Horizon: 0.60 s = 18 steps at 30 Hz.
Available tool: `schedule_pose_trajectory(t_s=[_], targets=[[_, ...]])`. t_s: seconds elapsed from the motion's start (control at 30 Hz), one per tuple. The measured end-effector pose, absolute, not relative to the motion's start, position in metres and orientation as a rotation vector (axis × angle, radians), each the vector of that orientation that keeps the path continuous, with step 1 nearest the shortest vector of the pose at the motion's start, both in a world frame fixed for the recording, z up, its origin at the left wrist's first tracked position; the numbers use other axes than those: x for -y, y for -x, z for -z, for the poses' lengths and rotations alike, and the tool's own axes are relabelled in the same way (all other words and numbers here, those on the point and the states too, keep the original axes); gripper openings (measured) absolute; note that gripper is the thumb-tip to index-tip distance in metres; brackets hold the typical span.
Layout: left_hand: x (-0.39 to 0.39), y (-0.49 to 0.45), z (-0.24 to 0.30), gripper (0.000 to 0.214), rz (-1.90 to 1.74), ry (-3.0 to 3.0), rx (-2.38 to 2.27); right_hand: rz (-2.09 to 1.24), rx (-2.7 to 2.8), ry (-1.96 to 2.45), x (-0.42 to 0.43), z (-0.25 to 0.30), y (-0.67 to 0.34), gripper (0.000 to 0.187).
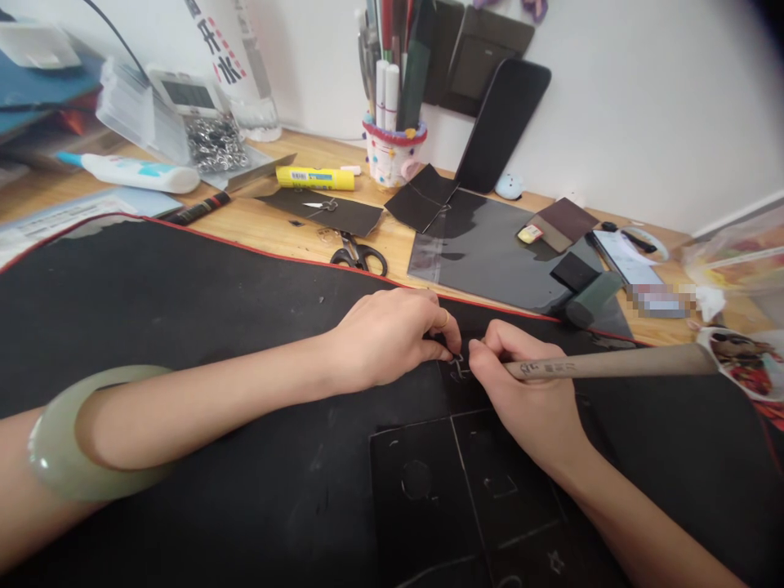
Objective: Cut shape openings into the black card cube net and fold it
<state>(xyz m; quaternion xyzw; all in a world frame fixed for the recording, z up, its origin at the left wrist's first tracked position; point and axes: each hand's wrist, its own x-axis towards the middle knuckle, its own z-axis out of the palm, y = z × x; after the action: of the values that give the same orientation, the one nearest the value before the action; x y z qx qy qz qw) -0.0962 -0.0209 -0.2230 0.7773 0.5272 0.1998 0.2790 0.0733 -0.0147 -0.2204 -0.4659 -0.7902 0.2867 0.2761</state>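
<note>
My left hand, wearing a ring, has its thumb and forefinger pinched together low over a dark patch with pale marks. What they hold, if anything, is too small to make out. My right hand grips a long, pen-shaped tool with a tan handle and dark printed characters; its tip is hidden by my fingers. Below both hands lies a black sheet divided by pale lines, with a circle, a corner outline and a small star on it. A pale green bangle circles my left forearm.
Beneath everything is a black mat with red edging. Beyond it lie scissors, a yellow glue stick, black paper pieces, a plastic sheet and a phone. A decorated pen cup and bottle stand behind.
</note>
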Motion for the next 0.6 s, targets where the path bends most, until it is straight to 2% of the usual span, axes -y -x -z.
schedule_pose_trajectory(t_s=[0.6], targets=[[0.0196, 0.0963, 0.2228, 0.013, -0.53, -2.093, -1.401, -0.76, 2.07, 1.298, 0.0129, 0.221, -0.0754, 0.031]])
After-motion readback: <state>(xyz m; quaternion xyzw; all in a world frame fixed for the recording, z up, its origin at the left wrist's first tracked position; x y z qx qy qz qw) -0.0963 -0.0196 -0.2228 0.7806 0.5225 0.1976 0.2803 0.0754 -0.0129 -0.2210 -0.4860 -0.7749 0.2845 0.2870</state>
